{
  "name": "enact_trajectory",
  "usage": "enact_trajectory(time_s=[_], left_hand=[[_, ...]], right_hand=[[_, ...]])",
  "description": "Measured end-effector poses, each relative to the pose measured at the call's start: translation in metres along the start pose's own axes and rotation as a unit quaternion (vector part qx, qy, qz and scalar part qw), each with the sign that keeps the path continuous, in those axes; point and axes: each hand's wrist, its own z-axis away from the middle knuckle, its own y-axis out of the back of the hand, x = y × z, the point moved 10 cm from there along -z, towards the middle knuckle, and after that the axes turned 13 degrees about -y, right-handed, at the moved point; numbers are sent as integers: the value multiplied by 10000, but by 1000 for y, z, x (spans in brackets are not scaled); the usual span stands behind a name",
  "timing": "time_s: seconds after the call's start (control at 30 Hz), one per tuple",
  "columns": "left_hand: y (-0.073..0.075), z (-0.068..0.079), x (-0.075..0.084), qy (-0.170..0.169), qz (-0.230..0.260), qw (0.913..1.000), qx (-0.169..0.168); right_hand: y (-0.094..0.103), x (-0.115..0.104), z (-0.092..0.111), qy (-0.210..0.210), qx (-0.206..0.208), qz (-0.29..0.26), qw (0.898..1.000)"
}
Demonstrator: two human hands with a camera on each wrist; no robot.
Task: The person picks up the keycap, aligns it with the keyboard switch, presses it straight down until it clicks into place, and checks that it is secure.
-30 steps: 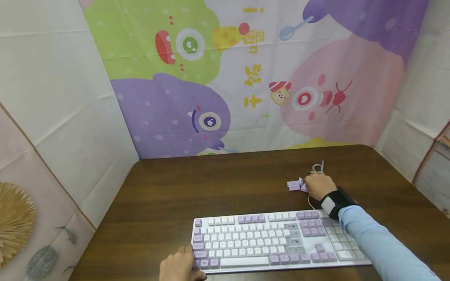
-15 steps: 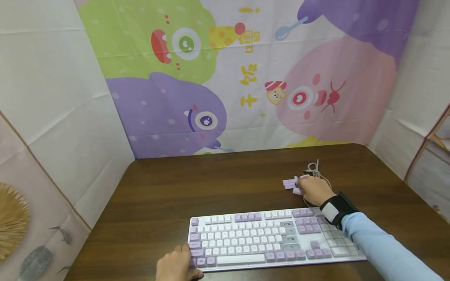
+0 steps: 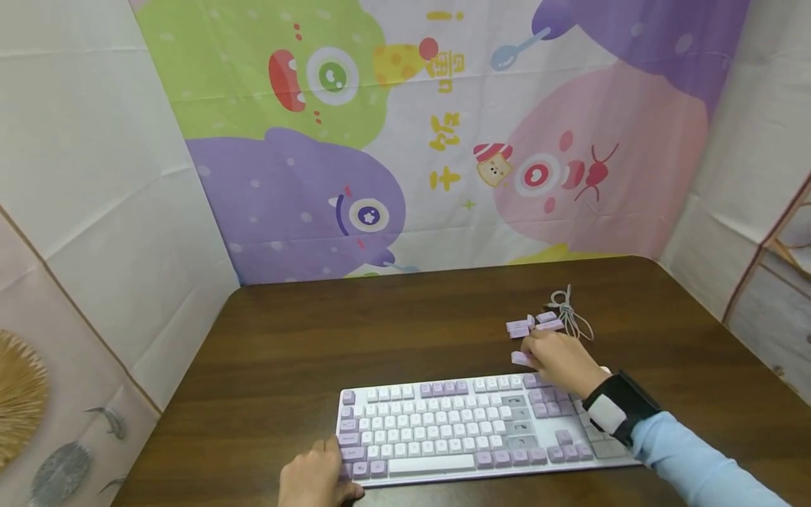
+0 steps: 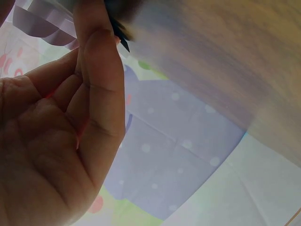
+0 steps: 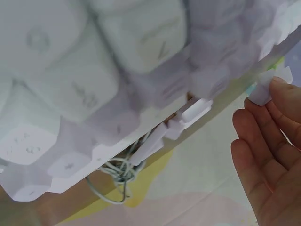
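A white keyboard (image 3: 431,429) carries rows of white and lilac keys, with grey uncapped spots (image 3: 521,427) at the right end of its main block, and the person's left hand (image 3: 312,473) grips its near left corner with thumb and fingers. The right hand (image 3: 564,360) pinches a lilac keycap (image 3: 520,359) between thumb and forefinger just past the keyboard's far edge, near loose lilac keycaps (image 3: 518,332) and a coiled pale cable (image 3: 566,308). Beneath is a brown wood-grain table (image 3: 298,345), backed by a cloth (image 3: 412,176) of cartoon monsters between pale side walls (image 3: 108,176).
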Motion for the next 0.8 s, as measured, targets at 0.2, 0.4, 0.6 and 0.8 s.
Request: enact_trajectory(time_s=[0.2,0.4,0.6,0.8], left_hand=[[1,1,1,-50,28,10000,6],[3,-1,1,-15,126,9998,-179],[3,-2,1,-26,115,9997,-202],[2,-2,2,-34,121,9996,-272]], right_hand=[[7,-17,15,180,147,-83,9997],[11,-32,28,505,297,-151,9982],[10,-44,36,842,406,-98,9956],[3,-45,40,880,252,-65,9958]])
